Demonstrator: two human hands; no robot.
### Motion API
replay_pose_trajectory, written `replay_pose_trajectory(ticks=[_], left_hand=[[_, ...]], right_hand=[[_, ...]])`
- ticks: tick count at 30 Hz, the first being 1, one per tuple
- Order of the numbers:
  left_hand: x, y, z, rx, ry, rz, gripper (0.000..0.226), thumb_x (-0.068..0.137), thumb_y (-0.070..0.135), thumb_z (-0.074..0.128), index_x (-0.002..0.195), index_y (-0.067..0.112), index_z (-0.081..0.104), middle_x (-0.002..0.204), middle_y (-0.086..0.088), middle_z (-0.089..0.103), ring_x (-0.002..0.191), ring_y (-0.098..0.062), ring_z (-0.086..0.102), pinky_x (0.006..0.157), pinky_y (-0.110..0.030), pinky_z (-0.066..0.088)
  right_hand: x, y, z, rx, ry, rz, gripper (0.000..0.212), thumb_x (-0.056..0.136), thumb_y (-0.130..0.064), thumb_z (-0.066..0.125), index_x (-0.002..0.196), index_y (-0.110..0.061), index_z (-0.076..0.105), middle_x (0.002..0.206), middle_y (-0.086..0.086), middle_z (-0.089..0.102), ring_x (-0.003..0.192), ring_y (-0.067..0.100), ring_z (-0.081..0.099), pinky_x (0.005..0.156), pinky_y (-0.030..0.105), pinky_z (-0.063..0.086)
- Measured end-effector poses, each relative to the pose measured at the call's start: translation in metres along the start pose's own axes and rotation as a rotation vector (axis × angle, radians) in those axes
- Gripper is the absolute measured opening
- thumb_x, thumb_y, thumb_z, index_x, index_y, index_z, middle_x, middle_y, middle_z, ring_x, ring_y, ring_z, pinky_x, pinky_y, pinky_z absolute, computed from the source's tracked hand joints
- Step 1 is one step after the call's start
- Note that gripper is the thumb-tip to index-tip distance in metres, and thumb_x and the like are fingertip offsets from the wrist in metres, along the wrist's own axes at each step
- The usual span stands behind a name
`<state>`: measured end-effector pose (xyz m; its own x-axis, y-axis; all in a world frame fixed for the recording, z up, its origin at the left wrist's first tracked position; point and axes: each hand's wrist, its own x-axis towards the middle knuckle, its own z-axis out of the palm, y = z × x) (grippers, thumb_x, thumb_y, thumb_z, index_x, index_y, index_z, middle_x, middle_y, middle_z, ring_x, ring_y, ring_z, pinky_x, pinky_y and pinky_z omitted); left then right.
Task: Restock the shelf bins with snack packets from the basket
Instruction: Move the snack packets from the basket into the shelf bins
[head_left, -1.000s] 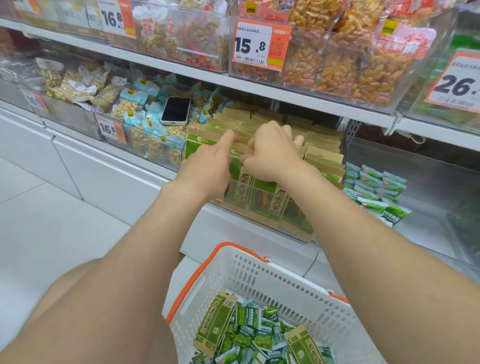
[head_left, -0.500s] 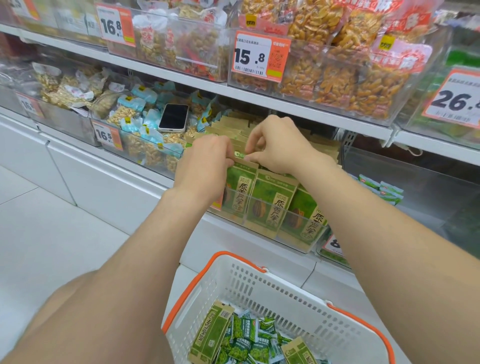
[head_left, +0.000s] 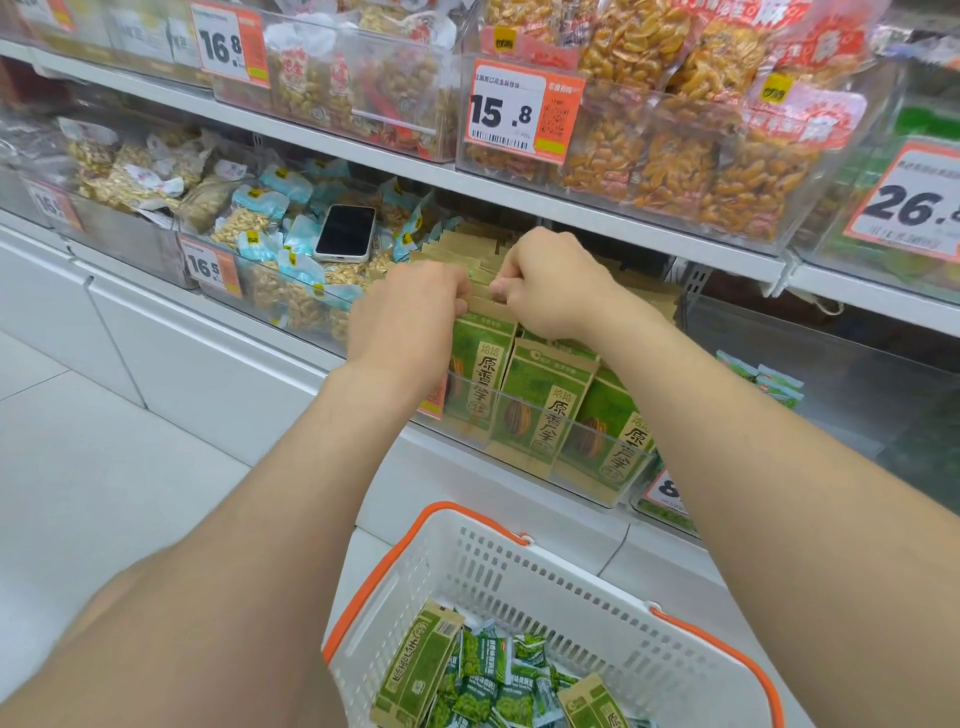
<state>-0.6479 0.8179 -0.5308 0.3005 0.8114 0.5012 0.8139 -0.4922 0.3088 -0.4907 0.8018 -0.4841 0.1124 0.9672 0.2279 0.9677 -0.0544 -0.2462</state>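
Observation:
A clear shelf bin (head_left: 631, 470) on the lower shelf holds rows of upright green-and-kraft snack packets (head_left: 540, 410). My left hand (head_left: 405, 317) and my right hand (head_left: 545, 283) are both at the top edges of the front packets, fingers curled and pinching the packet tops. Below, a white basket with an orange rim (head_left: 467, 566) holds two more of the same green packets (head_left: 415, 670) and several small green sachets (head_left: 498, 680).
A phone (head_left: 345, 231) lies on the blue-wrapped nut packs in the bin to the left. A clear bin (head_left: 810, 374) with a few small green sachets sits to the right. The upper shelf carries bins of orange snacks with price tags. White floor lies at left.
Both hands have stayed on the packet tops and drawn a little closer together; the front packets stand more upright than a second ago. The view has shifted slightly.

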Motion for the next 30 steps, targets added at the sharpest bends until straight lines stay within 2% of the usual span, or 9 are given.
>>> replay_pose_trajectory(ticks=[6, 8, 11, 16, 19, 23, 26, 28, 30], left_hand=[[-0.007, 0.005, 0.004, 0.075, 0.023, -0.068, 0.026, 0.09, 0.013, 0.078, 0.113, 0.021, 0.069, 0.118, -0.007, 0.058, 0.107, -0.035, 0.058, 0.069, -0.043, 0.042], [-0.012, 0.008, 0.008, 0.08, 0.114, 0.086, 0.046, 0.082, 0.004, 0.082, 0.121, 0.019, 0.063, 0.127, -0.007, 0.055, 0.117, -0.033, 0.051, 0.083, -0.045, 0.046], [-0.015, 0.013, 0.012, -0.036, 0.059, 0.336, 0.062, 0.086, -0.006, 0.071, 0.138, 0.025, 0.058, 0.131, 0.0, 0.06, 0.122, -0.025, 0.05, 0.103, -0.043, 0.042], [-0.017, 0.024, 0.018, -0.066, 0.036, 0.227, 0.041, 0.095, -0.005, 0.062, 0.127, 0.02, 0.064, 0.117, -0.001, 0.069, 0.107, -0.024, 0.057, 0.091, -0.041, 0.048], [-0.02, 0.033, 0.02, -0.029, 0.013, 0.2, 0.047, 0.089, -0.011, 0.058, 0.129, 0.015, 0.063, 0.118, -0.006, 0.069, 0.11, -0.03, 0.054, 0.091, -0.041, 0.044], [-0.029, 0.038, 0.021, 0.015, -0.011, 0.202, 0.053, 0.083, -0.012, 0.063, 0.129, 0.014, 0.06, 0.123, -0.007, 0.067, 0.121, -0.032, 0.053, 0.108, -0.041, 0.036], [-0.04, 0.038, 0.027, -0.054, 0.027, 0.21, 0.057, 0.083, -0.01, 0.067, 0.134, 0.013, 0.057, 0.137, -0.009, 0.059, 0.141, -0.033, 0.044, 0.124, -0.051, 0.026], [-0.053, 0.042, 0.028, -0.119, 0.133, 0.259, 0.052, 0.081, -0.01, 0.066, 0.127, 0.012, 0.059, 0.132, -0.01, 0.055, 0.13, -0.034, 0.046, 0.11, -0.049, 0.041], [-0.067, 0.051, 0.027, -0.149, 0.22, 0.27, 0.036, 0.081, -0.005, 0.063, 0.11, 0.016, 0.058, 0.113, -0.006, 0.054, 0.106, -0.029, 0.048, 0.086, -0.046, 0.047]], right_hand=[[-0.02, -0.004, 0.007, 0.176, 0.05, 0.025, 0.017, 0.103, -0.029, 0.063, 0.106, -0.021, 0.077, 0.107, 0.0, 0.072, 0.104, 0.021, 0.065, 0.098, 0.046, 0.055], [-0.036, 0.001, -0.003, 0.22, 0.153, 0.037, 0.02, 0.104, -0.031, 0.061, 0.112, -0.021, 0.076, 0.11, -0.002, 0.072, 0.112, 0.019, 0.062, 0.104, 0.042, 0.05], [-0.067, 0.019, -0.013, 0.21, 0.209, 0.069, 0.019, 0.091, -0.046, 0.072, 0.102, -0.031, 0.077, 0.093, -0.013, 0.069, 0.096, 0.009, 0.063, 0.088, 0.031, 0.05], [-0.085, 0.035, 0.004, 0.053, 0.281, 0.044, 0.014, 0.09, -0.048, 0.075, 0.099, -0.038, 0.078, 0.093, -0.017, 0.074, 0.101, 0.012, 0.064, 0.098, 0.042, 0.044], [-0.074, 0.035, 0.01, -0.015, 0.335, 0.093, 0.017, 0.09, -0.047, 0.076, 0.104, -0.035, 0.077, 0.094, -0.013, 0.075, 0.103, 0.018, 0.064, 0.097, 0.042, 0.038], [-0.07, 0.034, 0.015, -0.086, 0.31, 0.014, 0.02, 0.096, -0.041, 0.071, 0.113, -0.035, 0.076, 0.103, -0.01, 0.076, 0.107, 0.023, 0.065, 0.099, 0.043, 0.037], [-0.076, 0.036, 0.013, -0.138, 0.265, -0.04, 0.028, 0.096, -0.043, 0.069, 0.122, -0.035, 0.072, 0.108, -0.01, 0.075, 0.112, 0.024, 0.063, 0.097, 0.044, 0.035], [-0.088, 0.038, 0.015, -0.17, 0.334, -0.065, 0.032, 0.095, -0.044, 0.067, 0.125, -0.032, 0.069, 0.11, -0.007, 0.074, 0.113, 0.025, 0.061, 0.095, 0.044, 0.036], [-0.11, 0.041, 0.021, -0.126, 0.533, -0.114, 0.027, 0.093, -0.031, 0.062, 0.117, -0.023, 0.072, 0.107, -0.002, 0.071, 0.108, 0.027, 0.059, 0.091, 0.044, 0.039]])
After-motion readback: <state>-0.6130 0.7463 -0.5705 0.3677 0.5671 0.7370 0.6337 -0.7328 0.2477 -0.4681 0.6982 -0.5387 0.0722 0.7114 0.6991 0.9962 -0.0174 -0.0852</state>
